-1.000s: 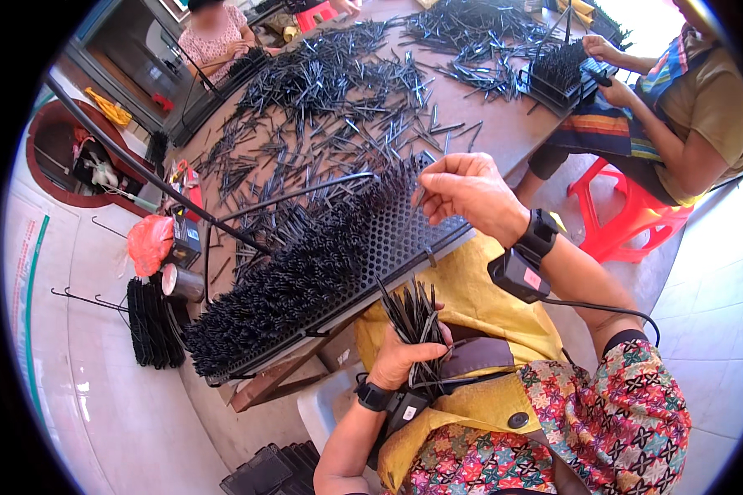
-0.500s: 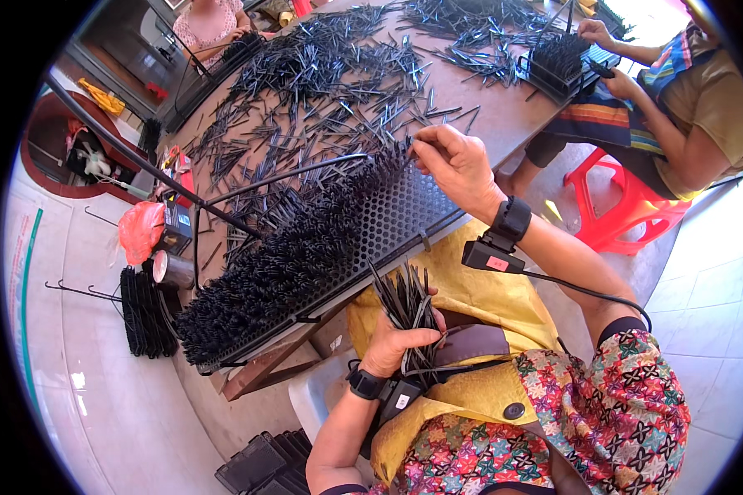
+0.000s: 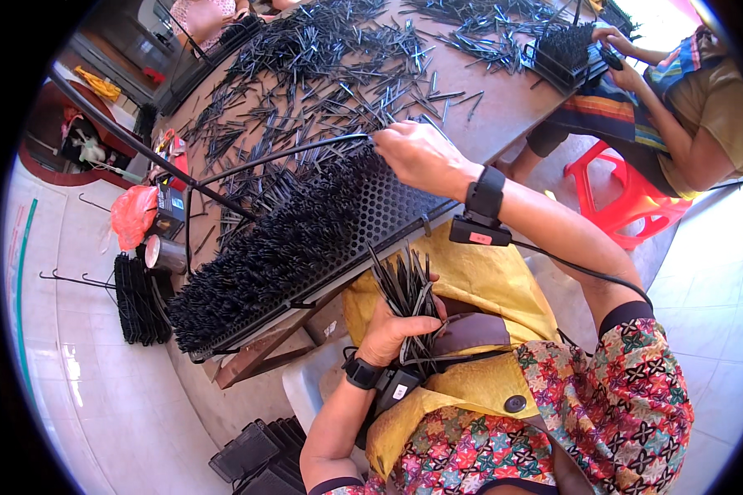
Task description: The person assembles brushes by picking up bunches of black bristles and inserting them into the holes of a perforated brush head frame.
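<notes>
Black strips (image 3: 404, 285) held | right wrist box (image 3: 459, 230): pink label (image 3: 480, 238) | left: white label (image 3: 400, 391)

Strips (image 3: 406, 287) glossy, probably plastic; stool (image 3: 648, 203) smooth plastic.

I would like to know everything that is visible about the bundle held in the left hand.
The bundle is many thin, dark strips, plastic-looking, some with a grey sheen. Their upper ends fan out unevenly, leaning slightly left in the picture. The left hand grips it around the middle, thumb across the front; more strips show below the thumb.
</notes>
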`<state>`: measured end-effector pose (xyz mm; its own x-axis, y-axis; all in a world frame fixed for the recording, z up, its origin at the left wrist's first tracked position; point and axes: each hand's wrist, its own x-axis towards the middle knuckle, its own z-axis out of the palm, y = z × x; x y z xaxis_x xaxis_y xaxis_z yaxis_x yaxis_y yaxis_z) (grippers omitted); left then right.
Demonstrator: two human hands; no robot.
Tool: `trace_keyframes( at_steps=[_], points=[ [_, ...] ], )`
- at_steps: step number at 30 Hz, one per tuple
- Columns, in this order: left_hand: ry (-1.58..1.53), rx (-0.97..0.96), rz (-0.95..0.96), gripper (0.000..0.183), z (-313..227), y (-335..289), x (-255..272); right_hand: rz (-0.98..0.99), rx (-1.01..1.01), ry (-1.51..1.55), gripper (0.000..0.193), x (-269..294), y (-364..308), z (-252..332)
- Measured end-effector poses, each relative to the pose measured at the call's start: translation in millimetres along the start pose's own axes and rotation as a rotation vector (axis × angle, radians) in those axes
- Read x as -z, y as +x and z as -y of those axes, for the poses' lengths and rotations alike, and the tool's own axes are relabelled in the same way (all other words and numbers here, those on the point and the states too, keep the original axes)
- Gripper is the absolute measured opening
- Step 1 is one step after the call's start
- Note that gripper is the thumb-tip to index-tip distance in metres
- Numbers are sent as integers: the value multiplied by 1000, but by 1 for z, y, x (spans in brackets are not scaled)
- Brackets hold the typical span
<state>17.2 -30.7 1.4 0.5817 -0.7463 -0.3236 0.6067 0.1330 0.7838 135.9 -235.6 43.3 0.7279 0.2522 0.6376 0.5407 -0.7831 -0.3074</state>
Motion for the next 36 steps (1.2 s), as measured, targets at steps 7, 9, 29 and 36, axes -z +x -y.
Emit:
trace_keyframes(
  at_steps=[7, 9, 29, 36],
  points=[
    [-41, 12, 4, 67, -2, -2, -2, 310, -113, -56, 21, 10, 6, 26],
    [-23, -2, 6, 67, -2, -2, -2, 241, -164, 233, 34, 18, -8, 31],
    [-62, -7, 36, 66, -2, -2, 2, 224, -517, 793, 13, 45, -36, 59],
    [-22, -17, 30, 68, -1, -1, 1, -342, -368, 413, 10, 33, -21, 21]
  ],
)
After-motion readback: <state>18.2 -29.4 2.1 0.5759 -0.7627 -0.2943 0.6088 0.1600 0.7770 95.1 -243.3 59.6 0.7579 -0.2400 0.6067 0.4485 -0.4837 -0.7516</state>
